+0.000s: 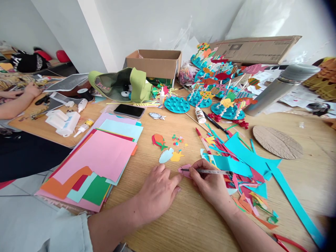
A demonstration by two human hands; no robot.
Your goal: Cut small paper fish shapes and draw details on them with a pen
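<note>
Clear-barrelled pen [210,172] in use on small pink paper cut-out [185,171], wooden table [183,227].

Right hand [211,183] was closed in a firm pinch on the pen, with the tip resting on the cut-out. Left hand [157,194] lay flat and open, holding nothing, its index fingertip [179,178] touching the cut-out's left end. The cut-out lay on bare table between the hands. Stacked coloured card [91,164] lay left of the left hand; teal paper scraps [236,166] lay just beside the right hand.
</note>
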